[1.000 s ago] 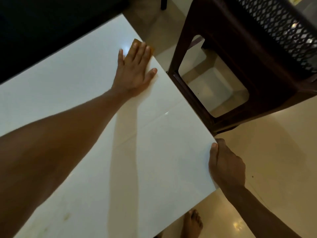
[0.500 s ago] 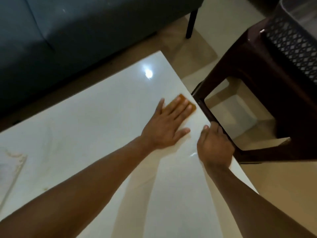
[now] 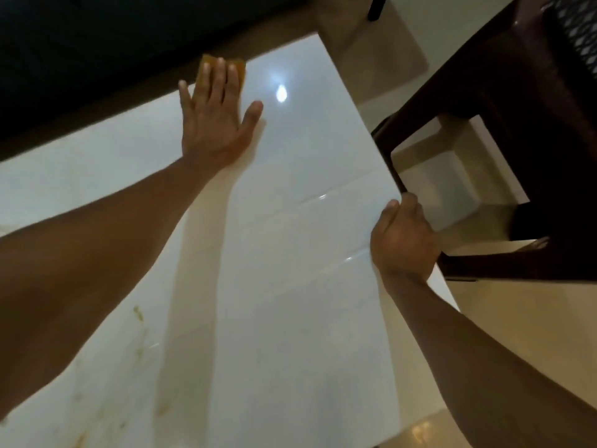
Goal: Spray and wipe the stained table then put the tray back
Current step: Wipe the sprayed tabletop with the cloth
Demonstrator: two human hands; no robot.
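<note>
Gloss covers the white desk (image 3: 290, 221), a smooth rectangular slab with thin straight seams crossing it and a bright lamp reflection (image 3: 281, 92) near its far edge. An orange-brown sponge (image 3: 239, 67), flat and soft-cornered, lies at that far edge under the left hand (image 3: 216, 124); the fingers are straight and spread, pressing flat on it, thumb splayed toward the right. The right hand (image 3: 403, 240) curls over the desk's right edge, thumb on top, fingers wrapped down out of sight. Yellowish stains (image 3: 139, 318) smear the near left part of the desk in streaks and blotches, partly covered by the left forearm.

A dark brown plastic stool (image 3: 517, 124), glossy, with a lattice-pierced top, stands against the right edge, its leg frame just beside the right hand. A dark sofa (image 3: 113, 43) runs along beyond the far edge, one thin black leg (image 3: 376, 8) showing. Beige polished floor tile (image 3: 533, 318) lies to the right.

The middle and near right of the desk are bare white surface. No tray shows in this view.
</note>
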